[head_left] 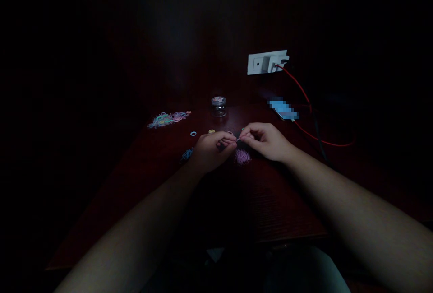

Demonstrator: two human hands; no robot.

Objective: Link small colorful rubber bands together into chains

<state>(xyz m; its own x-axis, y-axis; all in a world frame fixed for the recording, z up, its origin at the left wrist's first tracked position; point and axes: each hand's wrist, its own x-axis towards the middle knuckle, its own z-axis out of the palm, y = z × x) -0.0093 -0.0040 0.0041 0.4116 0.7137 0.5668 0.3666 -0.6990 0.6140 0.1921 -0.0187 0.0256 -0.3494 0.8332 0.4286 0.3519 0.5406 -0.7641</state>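
My left hand (214, 148) and my right hand (265, 139) meet over the middle of the dark red table, fingertips pinched together. Between them is a thin, pale hair tie (238, 139), mostly covered by the fingers. Just below the fingertips lies a pile of purple hair ties (242, 156). A blue pile (187, 154) shows partly behind my left hand. Beyond the hands, a single light-blue hair tie (193, 133) and a yellow one (211, 131) lie on the table, with a pinkish one (230, 132) partly hidden by the fingers.
A mixed heap of coloured hair ties (167, 119) lies at the back left. Behind my hands stands a clear lidded jar (218, 107). At the right, a phone (283, 109) is joined by a red cable (299, 83) to a charger in the wall socket (258, 63). The surroundings are very dark.
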